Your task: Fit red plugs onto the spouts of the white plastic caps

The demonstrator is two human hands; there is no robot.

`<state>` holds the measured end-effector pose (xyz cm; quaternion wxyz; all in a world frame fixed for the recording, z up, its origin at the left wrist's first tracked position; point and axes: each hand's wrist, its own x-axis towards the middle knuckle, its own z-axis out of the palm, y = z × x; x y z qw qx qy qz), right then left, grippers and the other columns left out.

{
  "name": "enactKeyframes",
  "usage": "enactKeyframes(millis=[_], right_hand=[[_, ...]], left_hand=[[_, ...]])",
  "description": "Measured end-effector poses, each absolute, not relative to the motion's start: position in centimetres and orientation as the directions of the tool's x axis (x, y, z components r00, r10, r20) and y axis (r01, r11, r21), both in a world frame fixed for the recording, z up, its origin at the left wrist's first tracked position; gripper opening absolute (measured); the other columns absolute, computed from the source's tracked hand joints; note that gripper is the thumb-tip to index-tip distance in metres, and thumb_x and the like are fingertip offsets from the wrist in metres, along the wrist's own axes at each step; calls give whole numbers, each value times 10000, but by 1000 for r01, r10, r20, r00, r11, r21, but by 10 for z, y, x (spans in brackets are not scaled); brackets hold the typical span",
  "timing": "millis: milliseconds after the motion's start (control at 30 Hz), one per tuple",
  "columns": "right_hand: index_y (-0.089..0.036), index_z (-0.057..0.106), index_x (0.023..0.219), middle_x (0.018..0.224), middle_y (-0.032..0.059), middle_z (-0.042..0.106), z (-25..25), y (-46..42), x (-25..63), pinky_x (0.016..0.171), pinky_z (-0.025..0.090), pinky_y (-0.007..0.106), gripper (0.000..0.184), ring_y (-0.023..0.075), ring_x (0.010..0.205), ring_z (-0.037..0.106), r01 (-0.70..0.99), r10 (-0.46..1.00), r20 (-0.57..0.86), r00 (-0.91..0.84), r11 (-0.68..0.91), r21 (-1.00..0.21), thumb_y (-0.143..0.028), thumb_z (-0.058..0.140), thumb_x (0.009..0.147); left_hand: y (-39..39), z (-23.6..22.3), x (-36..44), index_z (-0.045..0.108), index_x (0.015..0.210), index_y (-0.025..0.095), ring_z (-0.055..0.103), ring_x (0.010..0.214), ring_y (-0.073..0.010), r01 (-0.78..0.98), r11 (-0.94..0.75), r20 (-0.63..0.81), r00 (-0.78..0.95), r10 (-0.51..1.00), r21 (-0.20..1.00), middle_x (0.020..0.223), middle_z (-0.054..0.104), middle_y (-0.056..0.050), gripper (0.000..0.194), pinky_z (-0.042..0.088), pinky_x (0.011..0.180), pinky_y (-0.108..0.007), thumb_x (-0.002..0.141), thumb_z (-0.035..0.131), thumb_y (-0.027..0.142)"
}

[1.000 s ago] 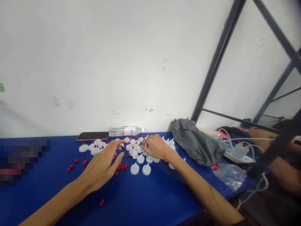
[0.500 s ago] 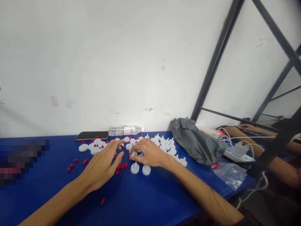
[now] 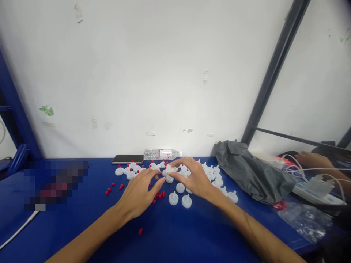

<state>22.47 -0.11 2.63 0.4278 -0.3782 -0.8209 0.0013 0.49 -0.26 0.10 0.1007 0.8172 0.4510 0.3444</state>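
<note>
Both my hands rest on a blue table among several white caps with spouts. My left hand lies flat with its fingers stretched toward the pile, beside small red plugs. My right hand curls over the pile, and its fingertips pinch a white cap close to my left fingertips. Caps fitted with red plugs sit in a group to the left. More loose red plugs lie further left, and one red plug lies near the front.
A phone and a lying water bottle sit against the wall. A grey plastic bag, a clear bag and a power strip with cables are on the right, where another person's hand rests. A white cable runs at the lower left.
My right hand has moved left from the far side of the pile toward my left fingertips. The view has swung left, showing a blue frame. My left hand has stayed put.
</note>
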Motion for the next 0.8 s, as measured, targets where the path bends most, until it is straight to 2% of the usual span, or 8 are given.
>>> enactKeyframes(millis=[133, 267, 333, 533, 700, 800], right_hand=[[-258, 655, 1034, 1102, 13, 751, 19, -6, 215, 944, 445, 347, 137, 185, 981, 669, 552, 558, 727, -399, 780, -296, -315, 690, 915], [-262, 650, 1062, 1109, 12, 755, 15, -5, 214, 933, 457, 351, 182, 182, 966, 681, 557, 570, 731, -375, 769, -314, -334, 704, 904], [-261, 643, 1064, 1086, 10, 758, 14, -6, 214, 934, 464, 348, 190, 181, 967, 688, 567, 595, 725, -347, 749, -343, -350, 699, 906], [-260, 624, 1037, 1010, 7, 752, 15, -8, 214, 933, 461, 346, 113, 191, 971, 681, 578, 648, 683, -337, 715, -394, -344, 592, 969], [-260, 656, 1064, 1022, 21, 750, 16, -11, 212, 919, 452, 353, 189, 190, 922, 668, 576, 607, 692, -391, 748, -331, -355, 502, 1008], [-239, 663, 1042, 1056, 47, 747, 17, -14, 210, 940, 429, 373, 200, 204, 962, 657, 583, 582, 693, -425, 762, -282, -341, 494, 1009]], left_hand=[[-7, 0, 10, 667, 1041, 252, 635, 824, -215, 556, -602, 427, 424, 799, 574, 955, 705, -25, 330, 476, 736, -334, 977, 433, 476], [-9, 2, 12, 670, 980, 235, 578, 658, -182, 517, -587, 424, 407, 809, 624, 814, 680, -8, 335, 411, 590, -296, 973, 450, 487], [-9, 3, 11, 677, 983, 233, 566, 639, -179, 513, -583, 439, 384, 813, 630, 787, 678, -7, 332, 399, 570, -290, 960, 476, 496], [-8, 5, 10, 639, 1264, 250, 558, 573, -168, 460, -551, 452, 315, 834, 696, 778, 720, -13, 437, 408, 515, -278, 934, 517, 510], [-10, 5, 11, 629, 1230, 232, 542, 505, -143, 436, -545, 469, 277, 838, 716, 787, 737, -14, 415, 435, 511, -283, 918, 555, 496], [-9, 7, 9, 633, 1136, 231, 570, 515, -152, 484, -557, 494, 264, 829, 675, 749, 716, 1, 348, 469, 554, -303, 904, 577, 483]])
